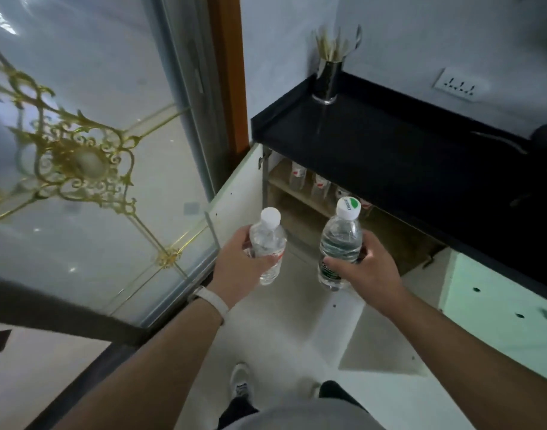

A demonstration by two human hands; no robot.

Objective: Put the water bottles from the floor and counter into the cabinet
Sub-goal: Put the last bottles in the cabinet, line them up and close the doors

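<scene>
Clear plastic white-capped bottle upright in the left hand, ribbed green-labelled bottle in the right hand, fingers curled round each; beyond both, open wooden cabinet under glossy black counter; pale floor below

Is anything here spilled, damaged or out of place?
Nothing stands out. The left hand holds a clear plastic bottle with a white cap, the right hand a clear plastic bottle with a green-marked cap; both are closed. Bottles on the wooden cabinet shelf stand upright; the pale floor looks dry.
</scene>
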